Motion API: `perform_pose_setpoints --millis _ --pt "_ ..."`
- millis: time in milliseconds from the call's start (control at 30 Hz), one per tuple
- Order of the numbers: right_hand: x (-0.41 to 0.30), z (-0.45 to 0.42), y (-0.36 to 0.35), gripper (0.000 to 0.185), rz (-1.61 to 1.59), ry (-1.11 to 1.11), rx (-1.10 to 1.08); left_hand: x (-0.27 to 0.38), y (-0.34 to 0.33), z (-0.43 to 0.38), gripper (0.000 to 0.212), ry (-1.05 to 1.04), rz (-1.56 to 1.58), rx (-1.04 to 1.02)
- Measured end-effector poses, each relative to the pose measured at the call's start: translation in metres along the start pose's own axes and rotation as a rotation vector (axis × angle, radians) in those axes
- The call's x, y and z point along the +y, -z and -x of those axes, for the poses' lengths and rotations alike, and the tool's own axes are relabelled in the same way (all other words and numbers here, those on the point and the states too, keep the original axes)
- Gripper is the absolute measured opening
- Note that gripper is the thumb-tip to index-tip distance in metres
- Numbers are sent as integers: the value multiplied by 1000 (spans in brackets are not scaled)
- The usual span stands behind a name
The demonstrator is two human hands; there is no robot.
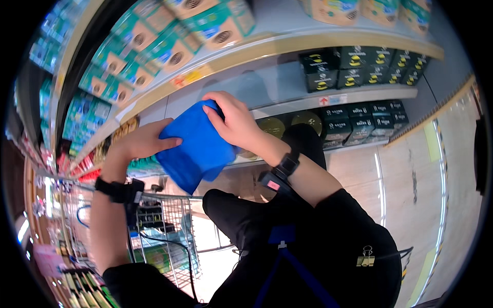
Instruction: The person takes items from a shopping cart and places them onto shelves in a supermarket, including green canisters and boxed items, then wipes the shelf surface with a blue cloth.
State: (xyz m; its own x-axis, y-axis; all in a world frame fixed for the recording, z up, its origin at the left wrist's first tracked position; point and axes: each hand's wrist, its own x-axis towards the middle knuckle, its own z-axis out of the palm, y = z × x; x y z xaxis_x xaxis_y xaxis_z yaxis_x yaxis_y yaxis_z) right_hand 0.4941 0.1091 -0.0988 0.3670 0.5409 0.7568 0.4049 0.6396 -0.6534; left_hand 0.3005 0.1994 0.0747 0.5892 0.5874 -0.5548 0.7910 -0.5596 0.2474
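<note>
Both my hands hold a blue cloth in front of a store shelf. At its left edge, my left hand grips it with the thumb on the near face. My right hand pinches the upper right corner, and the lower part hangs down in loose folds. Behind the cloth lies a grey shelf board, partly hidden by it. Dark boxes with yellow print stand to the right on this shelf.
Green and beige packages fill the upper shelf. Lower down are black boxes and round gold-coloured tins. A wire shopping cart holding goods stands at my left. Tiled floor extends to the right.
</note>
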Motion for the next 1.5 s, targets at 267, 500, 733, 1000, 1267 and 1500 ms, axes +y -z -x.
perform_pose_setpoints --millis 267,500,733,1000,1267,1500 --pt "120 -7 22 31 480 -422 127 -22 -84 -183 72 -165 -271 539" --pt "120 10 123 19 542 -175 303 76 -136 -234 64 -233 -370 403" --pt "79 21 219 18 498 -233 634 202 -126 -285 71 -659 234 605" --pt "97 -5 305 29 863 -108 812 308 -104 -291 78 -803 358 469" --pt "95 -7 307 30 825 -117 701 331 -91 -301 63 -665 827 93" --pt "54 2 288 25 693 -92 634 305 -94 -257 51 -760 895 159"
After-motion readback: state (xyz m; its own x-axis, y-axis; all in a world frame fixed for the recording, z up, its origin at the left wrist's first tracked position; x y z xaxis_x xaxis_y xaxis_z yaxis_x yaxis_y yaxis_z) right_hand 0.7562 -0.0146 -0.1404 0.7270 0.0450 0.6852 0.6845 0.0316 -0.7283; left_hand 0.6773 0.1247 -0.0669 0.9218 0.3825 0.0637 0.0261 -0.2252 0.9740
